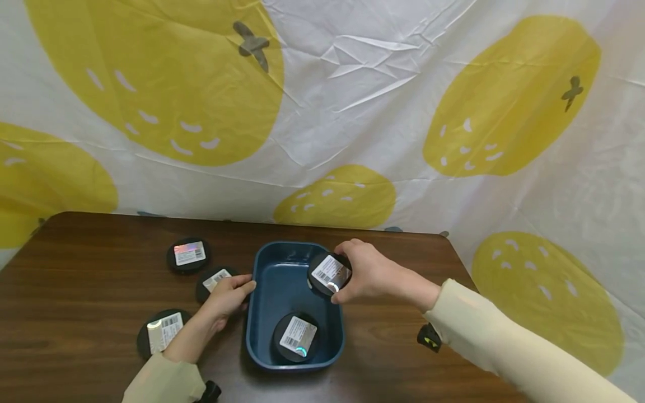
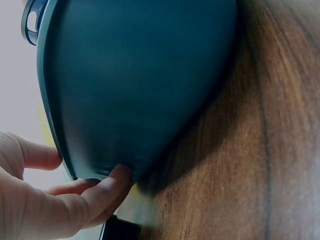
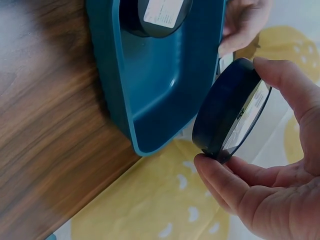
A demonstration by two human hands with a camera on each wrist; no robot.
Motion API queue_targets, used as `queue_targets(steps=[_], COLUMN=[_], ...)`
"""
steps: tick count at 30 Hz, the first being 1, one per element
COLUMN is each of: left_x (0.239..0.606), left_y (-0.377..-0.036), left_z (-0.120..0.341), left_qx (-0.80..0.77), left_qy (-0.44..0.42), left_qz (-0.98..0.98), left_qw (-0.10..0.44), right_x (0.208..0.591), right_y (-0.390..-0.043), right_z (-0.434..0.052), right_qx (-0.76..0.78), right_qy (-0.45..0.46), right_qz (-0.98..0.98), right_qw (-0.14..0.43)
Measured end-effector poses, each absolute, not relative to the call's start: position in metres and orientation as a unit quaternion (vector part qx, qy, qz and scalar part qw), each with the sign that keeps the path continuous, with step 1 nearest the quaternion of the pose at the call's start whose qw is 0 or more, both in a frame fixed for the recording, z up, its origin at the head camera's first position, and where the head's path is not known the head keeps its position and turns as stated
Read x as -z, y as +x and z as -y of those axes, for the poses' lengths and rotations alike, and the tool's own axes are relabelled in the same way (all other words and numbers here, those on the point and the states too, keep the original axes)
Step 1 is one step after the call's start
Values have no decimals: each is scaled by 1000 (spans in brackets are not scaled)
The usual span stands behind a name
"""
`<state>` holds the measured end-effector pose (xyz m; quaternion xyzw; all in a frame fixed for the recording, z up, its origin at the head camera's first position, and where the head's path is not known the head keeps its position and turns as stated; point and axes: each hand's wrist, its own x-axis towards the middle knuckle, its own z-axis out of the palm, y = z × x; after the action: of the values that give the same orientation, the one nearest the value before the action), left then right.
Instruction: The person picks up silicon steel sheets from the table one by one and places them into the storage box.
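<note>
With our right hand we pinch a black disc at the blue tray's two o'clock; our left hand pinches that tray at ten. Inside, at six, sits a second disc.

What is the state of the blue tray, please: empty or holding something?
Not empty: the tray holds one black disc, seen lying at its near end.

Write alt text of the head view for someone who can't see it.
A person's right hand holds a round, labelled black container at the far right corner of a blue tray, whose left side the left hand grips. A similar container lies in the tray; three more lie on the table to the left.
</note>
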<state>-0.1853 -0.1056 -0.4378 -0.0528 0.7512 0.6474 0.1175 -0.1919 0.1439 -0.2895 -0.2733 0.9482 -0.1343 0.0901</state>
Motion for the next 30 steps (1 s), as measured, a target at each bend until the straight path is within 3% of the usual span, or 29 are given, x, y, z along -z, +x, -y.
queue_targets(steps=[14, 30], left_x=[439, 439], left_y=[-184, -186], left_z=[105, 107], left_qx=[-654, -644], left_qy=[-43, -50], left_qz=[-748, -754], left_qw=[102, 119], right_x=[304, 315], right_y=[-188, -183], right_z=[-131, -121], right_qx=[143, 157], right_qy=[-294, -302], right_qz=[-936, -926], right_qw=[133, 164])
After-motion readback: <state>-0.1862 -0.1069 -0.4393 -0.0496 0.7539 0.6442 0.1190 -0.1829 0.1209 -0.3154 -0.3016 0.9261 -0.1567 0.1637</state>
